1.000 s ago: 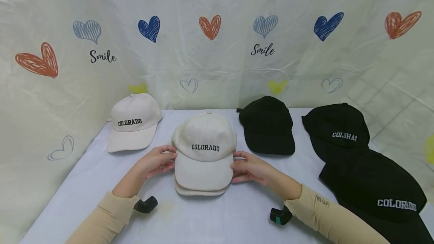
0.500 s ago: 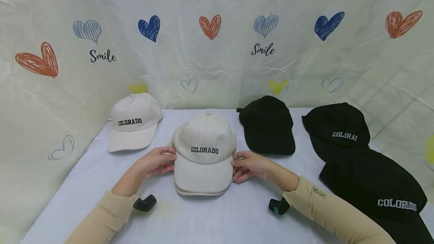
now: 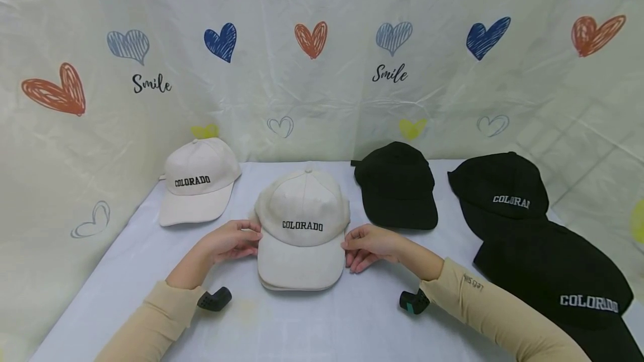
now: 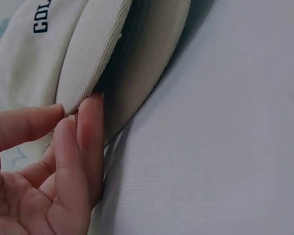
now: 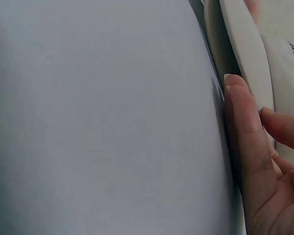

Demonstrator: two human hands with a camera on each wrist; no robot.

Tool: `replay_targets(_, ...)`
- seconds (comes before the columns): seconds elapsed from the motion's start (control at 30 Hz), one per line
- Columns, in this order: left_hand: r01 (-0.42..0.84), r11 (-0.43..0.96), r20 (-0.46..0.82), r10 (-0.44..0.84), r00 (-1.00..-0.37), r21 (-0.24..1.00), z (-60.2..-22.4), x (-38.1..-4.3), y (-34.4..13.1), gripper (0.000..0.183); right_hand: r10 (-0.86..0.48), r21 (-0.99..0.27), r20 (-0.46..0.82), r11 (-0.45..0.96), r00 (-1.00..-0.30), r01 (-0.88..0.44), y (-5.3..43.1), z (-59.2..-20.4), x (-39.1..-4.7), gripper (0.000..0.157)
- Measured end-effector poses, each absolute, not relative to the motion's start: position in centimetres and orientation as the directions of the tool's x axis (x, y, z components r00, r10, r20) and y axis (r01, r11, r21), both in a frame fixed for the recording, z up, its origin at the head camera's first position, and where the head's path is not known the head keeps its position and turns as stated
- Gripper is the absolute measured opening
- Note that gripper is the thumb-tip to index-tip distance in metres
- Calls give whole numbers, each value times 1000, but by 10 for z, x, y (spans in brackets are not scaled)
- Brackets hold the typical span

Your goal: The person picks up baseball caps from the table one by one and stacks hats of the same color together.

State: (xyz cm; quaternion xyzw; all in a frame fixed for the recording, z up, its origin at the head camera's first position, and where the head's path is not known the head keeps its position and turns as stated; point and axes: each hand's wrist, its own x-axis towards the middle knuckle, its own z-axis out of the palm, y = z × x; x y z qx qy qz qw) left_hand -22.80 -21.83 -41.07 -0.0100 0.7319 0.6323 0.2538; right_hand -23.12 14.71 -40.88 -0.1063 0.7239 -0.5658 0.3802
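Near the middle of the table, a cream baseball cap [image 3: 302, 264] with dark COLORADO lettering sits stacked over a second cream cap [image 4: 159, 51]. The left hand [image 3: 233, 242] pinches the upper cap's brim at its left corner, thumb on top and fingers beneath. At the opposite corner the right hand [image 3: 369, 247] pinches the same brim. Both wrist views show a dark gap between the two brims, with fingertips reaching into it. From the head view, the upper cap hides most of the lower one.
A pale COLORADO cap [image 3: 198, 205] lies at the back left. One plain black cap [image 3: 397, 183] stands right of the stack. Two black COLORADO caps, the farther [image 3: 503, 183] and the nearer [image 3: 553, 267], overlap at the right. A heart-printed curtain [image 3: 322, 99] hangs behind the white-covered table [image 3: 302, 328].
The upper cap has shifted slightly toward the person, its brim now covering nearly all of the lower brim in the head view. Both hands keep their pinch and have barely moved.
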Motion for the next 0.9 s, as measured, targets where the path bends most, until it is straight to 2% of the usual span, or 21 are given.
replay_targets(0.53, -343, 221, -399, 308, -863, 913, -407, -228, -219, 15, -595, -889, -438, 398, -674, 227, 148, -405, -234, 17)
replay_targets(0.9, -298, 258, -372, 314, -874, 919, -403, -225, -223, 23, -598, -882, -407, 453, -690, 129, 163, -391, -232, 24)
